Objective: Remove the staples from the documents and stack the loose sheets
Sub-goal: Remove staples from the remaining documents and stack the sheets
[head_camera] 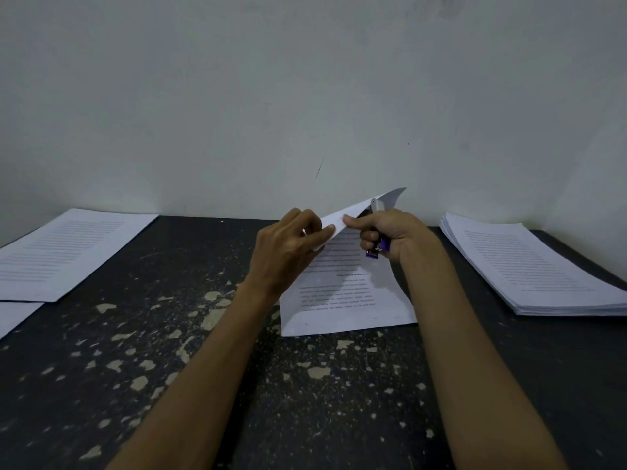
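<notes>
Centrally in the head view, a printed document point(342, 296) stands tilted on the dark, chipped table point(237, 385). Its near edge rests on the tabletop and its far end is lifted between both hands. The left hand point(288, 245) pinches the raised upper edge of the paper between thumb and curled fingers. The right hand point(395, 234) has its fingers wrapped tight around a purple staple remover point(377, 250), with the thumb pressed against the same paper edge. The tool's metal tip sits at the document's lifted far corner, which curls up beside it. A thick stack of papers point(532, 266) lies at the table's right side, near the wall point(305, 96). Loose sheets point(64, 252) lie flat at the left, well apart from the hands.
</notes>
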